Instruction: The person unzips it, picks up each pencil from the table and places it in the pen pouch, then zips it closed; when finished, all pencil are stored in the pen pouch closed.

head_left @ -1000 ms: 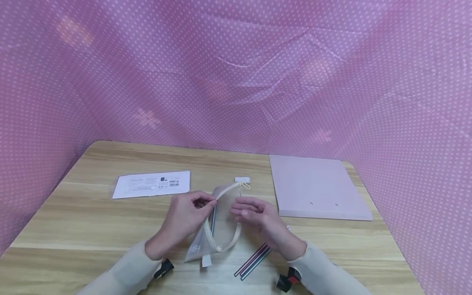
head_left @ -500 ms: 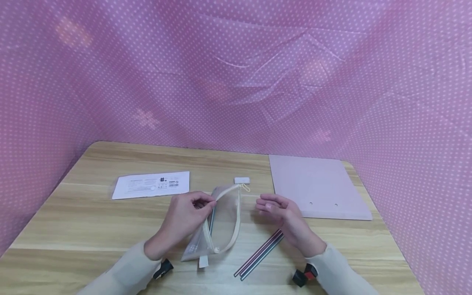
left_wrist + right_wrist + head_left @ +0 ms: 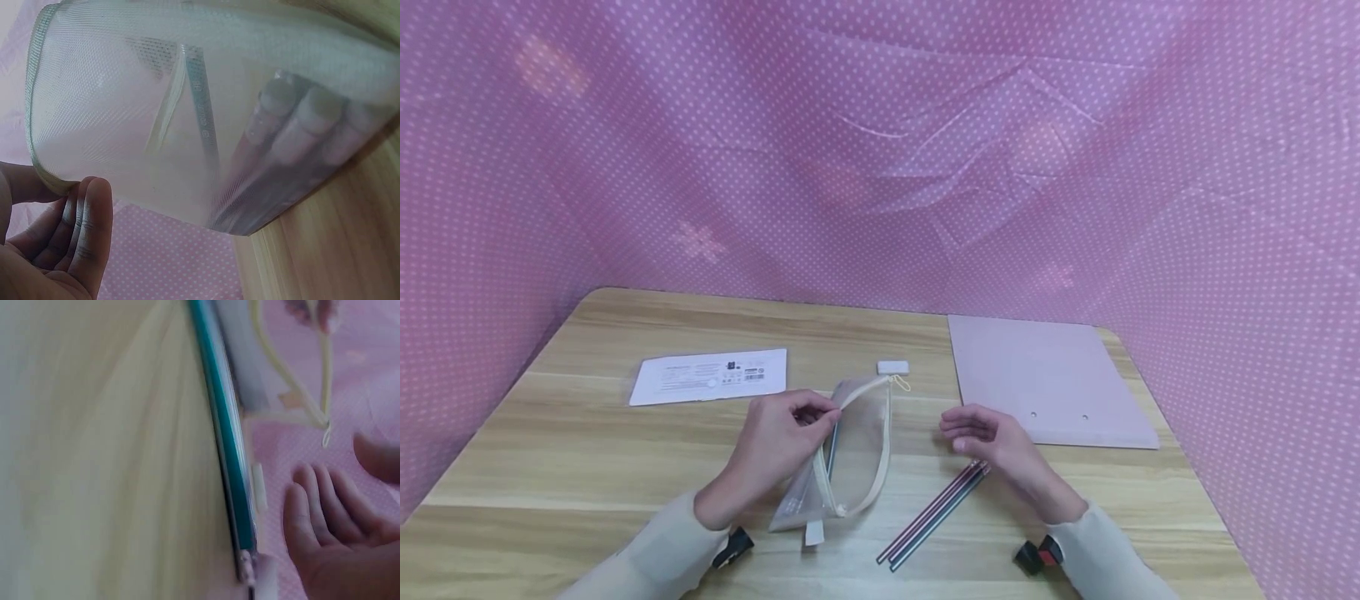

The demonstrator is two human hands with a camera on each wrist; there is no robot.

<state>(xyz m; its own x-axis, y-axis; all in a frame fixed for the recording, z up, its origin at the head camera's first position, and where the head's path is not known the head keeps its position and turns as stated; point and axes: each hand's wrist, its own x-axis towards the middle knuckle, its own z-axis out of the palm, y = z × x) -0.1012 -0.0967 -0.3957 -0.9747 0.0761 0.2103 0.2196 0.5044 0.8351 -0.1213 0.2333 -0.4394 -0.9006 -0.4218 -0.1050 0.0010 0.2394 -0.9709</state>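
A translucent mesh zip pouch (image 3: 859, 450) stands with its mouth spread near the middle of the table. My left hand (image 3: 784, 433) pinches its zipper edge between thumb and fingers. Through the mesh, the left wrist view shows pencils (image 3: 294, 131) with eraser ends lying inside, and a teal printed strip (image 3: 201, 106) beside them. My right hand (image 3: 992, 442) hovers to the right with fingers loosely bent and nothing in them. Just below it, maroon and teal pencils (image 3: 934, 517) lie side by side on the table, their eraser ends closest to the fingers.
A white eraser-like block (image 3: 892, 367) lies behind the pouch. White printed packaging (image 3: 709, 377) is at the back left, and a pale pink folder (image 3: 1045, 375) with two small holes at the back right. Pink dotted cloth (image 3: 880, 167) hangs around the wooden table (image 3: 587, 467).
My right hand has drawn back from the pouch mouth, rightward to above the pencils' eraser ends. My left hand keeps its pinch on the pouch edge.
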